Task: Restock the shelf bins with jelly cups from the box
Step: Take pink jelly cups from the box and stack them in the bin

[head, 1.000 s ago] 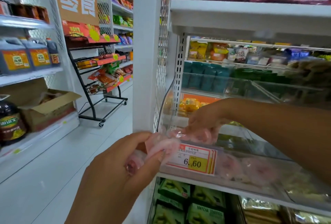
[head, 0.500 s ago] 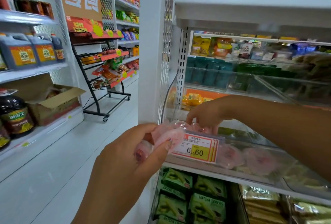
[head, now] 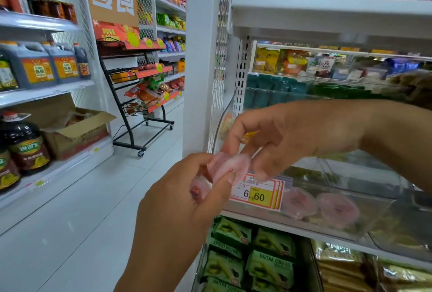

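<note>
Jelly cups (head: pixel 225 166), round, perhaps translucent

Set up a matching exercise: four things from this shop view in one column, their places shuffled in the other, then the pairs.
Things
1. pink jelly cups
2. price tag
3. matcha cookies packs
4. open cardboard box

Places
A. low shelf across the aisle, on the left
B. shelf under the clear bin
C. gripped in the left hand
D. front of the clear bin

Pairs: 1-C; 2-D; 3-B; 4-A
</note>
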The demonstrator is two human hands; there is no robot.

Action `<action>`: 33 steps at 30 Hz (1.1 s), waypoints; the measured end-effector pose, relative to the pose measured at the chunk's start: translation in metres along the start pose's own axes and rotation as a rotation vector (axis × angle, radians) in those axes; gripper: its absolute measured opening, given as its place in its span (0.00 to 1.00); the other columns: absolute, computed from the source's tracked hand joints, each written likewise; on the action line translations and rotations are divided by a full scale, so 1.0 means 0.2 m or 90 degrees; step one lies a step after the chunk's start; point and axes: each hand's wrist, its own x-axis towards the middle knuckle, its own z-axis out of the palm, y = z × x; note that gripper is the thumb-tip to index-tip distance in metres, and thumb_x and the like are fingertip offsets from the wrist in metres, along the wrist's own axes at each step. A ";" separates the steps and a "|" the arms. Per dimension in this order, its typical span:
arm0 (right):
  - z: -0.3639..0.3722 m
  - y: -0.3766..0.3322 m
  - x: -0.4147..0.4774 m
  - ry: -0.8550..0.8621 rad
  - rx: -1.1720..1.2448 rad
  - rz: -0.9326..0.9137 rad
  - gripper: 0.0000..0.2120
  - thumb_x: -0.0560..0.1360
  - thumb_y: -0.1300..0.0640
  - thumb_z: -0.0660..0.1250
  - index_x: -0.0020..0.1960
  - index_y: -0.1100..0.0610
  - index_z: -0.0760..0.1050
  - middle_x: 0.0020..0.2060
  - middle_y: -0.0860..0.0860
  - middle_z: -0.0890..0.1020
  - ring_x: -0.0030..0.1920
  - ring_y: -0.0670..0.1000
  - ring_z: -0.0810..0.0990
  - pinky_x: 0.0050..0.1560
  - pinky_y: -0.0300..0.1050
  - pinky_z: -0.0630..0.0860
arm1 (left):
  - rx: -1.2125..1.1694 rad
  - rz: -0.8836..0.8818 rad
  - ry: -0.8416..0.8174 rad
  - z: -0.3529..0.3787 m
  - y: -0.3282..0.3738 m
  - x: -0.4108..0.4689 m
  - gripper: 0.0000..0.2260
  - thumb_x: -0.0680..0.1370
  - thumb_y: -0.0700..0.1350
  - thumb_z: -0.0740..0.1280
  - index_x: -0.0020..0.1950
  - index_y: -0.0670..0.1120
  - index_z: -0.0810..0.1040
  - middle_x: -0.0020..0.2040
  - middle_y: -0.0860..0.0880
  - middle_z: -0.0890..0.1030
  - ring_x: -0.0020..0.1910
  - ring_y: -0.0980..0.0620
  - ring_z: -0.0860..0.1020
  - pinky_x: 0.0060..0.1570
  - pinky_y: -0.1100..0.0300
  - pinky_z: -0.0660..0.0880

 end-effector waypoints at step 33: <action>0.00 0.03 -0.07 0.079 0.152 -0.015 0.14 0.71 0.66 0.71 0.56 0.59 0.77 0.51 0.54 0.83 0.47 0.52 0.83 0.48 0.42 0.81 | -0.335 -0.018 0.013 0.08 0.08 0.01 0.25 0.62 0.53 0.79 0.55 0.62 0.73 0.52 0.58 0.82 0.48 0.55 0.83 0.46 0.54 0.79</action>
